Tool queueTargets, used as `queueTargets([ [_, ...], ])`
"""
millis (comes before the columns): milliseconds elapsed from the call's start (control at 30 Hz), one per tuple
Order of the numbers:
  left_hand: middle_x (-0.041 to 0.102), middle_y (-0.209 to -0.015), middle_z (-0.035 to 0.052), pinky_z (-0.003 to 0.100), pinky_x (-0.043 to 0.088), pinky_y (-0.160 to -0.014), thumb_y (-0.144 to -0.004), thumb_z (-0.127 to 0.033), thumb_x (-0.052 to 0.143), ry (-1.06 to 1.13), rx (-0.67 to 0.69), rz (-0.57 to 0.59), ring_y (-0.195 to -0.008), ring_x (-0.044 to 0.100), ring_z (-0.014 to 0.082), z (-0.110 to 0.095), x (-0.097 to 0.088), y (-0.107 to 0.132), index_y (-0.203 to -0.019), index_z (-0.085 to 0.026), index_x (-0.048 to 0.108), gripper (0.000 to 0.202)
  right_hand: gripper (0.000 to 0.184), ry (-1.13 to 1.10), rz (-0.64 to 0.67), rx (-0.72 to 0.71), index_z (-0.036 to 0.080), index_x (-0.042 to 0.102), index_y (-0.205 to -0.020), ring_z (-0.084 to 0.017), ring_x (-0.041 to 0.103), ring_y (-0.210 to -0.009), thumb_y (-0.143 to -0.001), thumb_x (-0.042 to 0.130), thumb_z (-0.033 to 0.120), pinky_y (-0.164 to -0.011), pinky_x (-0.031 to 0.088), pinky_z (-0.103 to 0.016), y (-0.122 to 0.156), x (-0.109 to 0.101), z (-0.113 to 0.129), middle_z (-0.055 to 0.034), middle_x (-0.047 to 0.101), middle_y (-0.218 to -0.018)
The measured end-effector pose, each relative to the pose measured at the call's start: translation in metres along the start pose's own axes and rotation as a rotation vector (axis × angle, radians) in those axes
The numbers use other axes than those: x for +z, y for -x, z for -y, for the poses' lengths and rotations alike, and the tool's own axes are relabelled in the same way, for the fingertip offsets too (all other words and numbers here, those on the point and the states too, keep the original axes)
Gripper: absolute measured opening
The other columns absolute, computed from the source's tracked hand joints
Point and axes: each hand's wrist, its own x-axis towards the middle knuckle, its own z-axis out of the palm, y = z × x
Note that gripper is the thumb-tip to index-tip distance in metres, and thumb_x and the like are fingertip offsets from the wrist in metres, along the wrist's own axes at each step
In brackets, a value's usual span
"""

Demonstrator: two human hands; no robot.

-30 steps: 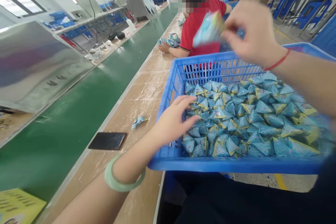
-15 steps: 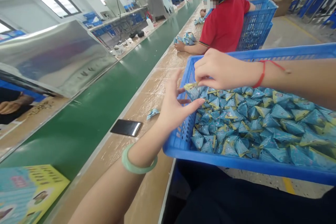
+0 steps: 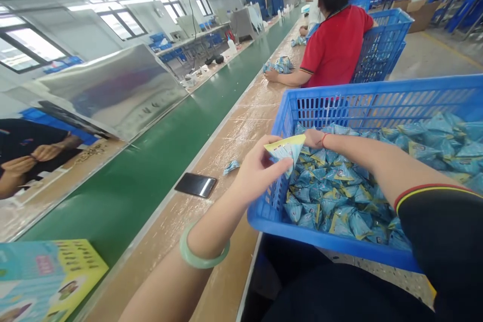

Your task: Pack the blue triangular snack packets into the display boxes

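Note:
A blue plastic basket full of small blue and yellow triangular packets rests on my lap against the bench edge. My left hand, with a green bangle on the wrist, pinches one packet over the basket's left rim. My right hand, a red string on its wrist, reaches into the packet pile near the basket's far left corner; its fingers are mostly buried among the packets.
A black phone and a loose packet lie on the brown bench. A green conveyor belt runs alongside. A person in a red shirt sits ahead with blue baskets. A printed box lies at bottom left.
The packet passed from my right hand to my left hand, which now pinches it. My right hand dropped lower into the pile. The view has turned left.

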Motion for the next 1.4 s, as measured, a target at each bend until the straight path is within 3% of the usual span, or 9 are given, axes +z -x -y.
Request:
queueTargets([
  [167,0.069,-0.098,0.0023,0.028,0.052,-0.072,-0.068,-0.029,0.081,0.329,-0.030,-0.026,-0.084,0.063,0.0180,0.002,-0.010,0.002,-0.111,-0.022,0.066,0.046,0.037,0.109,-0.330,0.223,0.007,0.072,-0.108,-0.029,0.064,-0.102,-0.099,0.039,0.021,-0.080,0.041,-0.038,0.011,-0.068,-0.019,-0.0212,0.072,-0.110],
  [367,0.070,-0.088,0.0036,0.028,0.056,-0.062,-0.074,-0.047,0.077,0.515,-0.110,-0.136,-0.076,0.066,0.0172,-0.002,-0.014,-0.001,-0.093,-0.019,0.070,0.034,0.034,0.101,-0.674,0.131,0.014,0.071,-0.094,-0.023,0.061,-0.092,-0.101,0.041,0.028,-0.081,0.041,-0.036,0.062,-0.138,-0.018,-0.0112,0.072,-0.095],
  [600,0.070,-0.114,0.0077,0.042,0.061,-0.091,-0.079,-0.054,0.075,0.627,0.041,-0.275,-0.124,0.061,0.0317,-0.022,-0.004,0.013,-0.087,-0.022,0.071,0.033,0.037,-0.032,-0.900,-0.210,0.015,0.070,-0.094,-0.019,0.058,-0.088,-0.104,0.043,0.039,-0.082,0.042,-0.035,0.073,-0.151,0.043,-0.0057,0.067,-0.088],
  [767,0.068,-0.096,0.0039,0.046,0.063,-0.089,-0.077,-0.046,0.080,0.719,0.055,-0.367,-0.109,0.067,0.0274,-0.026,0.002,0.021,-0.080,-0.022,0.071,0.026,0.045,-0.122,-0.960,-0.432,0.017,0.069,-0.102,-0.016,0.057,-0.086,-0.107,0.034,0.045,-0.081,0.042,-0.032,0.057,-0.150,0.074,-0.0025,0.063,-0.086],
  [900,0.065,-0.076,-0.0010,0.030,0.063,-0.073,-0.079,-0.038,0.079,0.755,-0.063,-0.467,-0.078,0.069,0.0160,-0.015,-0.003,0.032,-0.072,-0.019,0.064,0.026,0.055,-0.243,-1.067,-0.079,0.016,0.065,-0.107,-0.016,0.057,-0.087,-0.109,0.017,0.043,-0.081,0.041,-0.032,0.035,-0.132,0.049,-0.0051,0.063,-0.092],
  [1000,0.064,-0.072,-0.0028,0.023,0.058,-0.064,-0.078,-0.042,0.081,0.758,0.000,-0.563,-0.078,0.069,0.0161,-0.004,-0.013,0.056,-0.073,-0.021,0.065,0.027,0.047,-0.131,-0.774,0.282,0.012,0.067,-0.094,-0.021,0.058,-0.084,-0.106,0.028,0.036,-0.077,0.039,-0.034,0.020,-0.087,0.006,-0.0115,0.066,-0.087],
  [1133,0.070,-0.082,0.0003,0.023,0.055,-0.060,-0.077,-0.049,0.081,0.686,0.043,-0.561,-0.096,0.070,0.0227,0.011,-0.025,0.093,-0.071,-0.024,0.067,0.028,0.030,0.128,-0.121,0.249,0.007,0.071,-0.104,-0.025,0.060,-0.095,-0.096,0.044,0.017,-0.077,0.037,-0.033,0.010,-0.016,-0.042,-0.0204,0.070,-0.106],
  [1267,0.073,-0.093,0.0020,0.022,0.051,-0.055,-0.077,-0.051,0.079,0.658,0.039,-0.577,-0.096,0.068,0.0223,0.018,-0.027,0.104,-0.068,-0.026,0.069,0.028,0.032,0.172,-0.006,0.256,0.004,0.072,-0.107,-0.024,0.061,-0.100,-0.086,0.048,0.001,-0.076,0.038,-0.031,0.004,0.020,-0.052,-0.0226,0.070,-0.111],
  [1400,0.073,-0.088,0.0001,0.020,0.051,-0.055,-0.067,-0.049,0.087,0.724,0.020,-0.613,-0.094,0.068,0.0209,0.014,-0.028,0.103,-0.064,-0.027,0.071,0.028,0.028,0.174,0.044,0.237,0.006,0.076,-0.097,-0.023,0.062,-0.103,-0.084,0.052,0.000,-0.080,0.040,-0.031,-0.003,0.012,-0.044,-0.0210,0.072,-0.112],
])
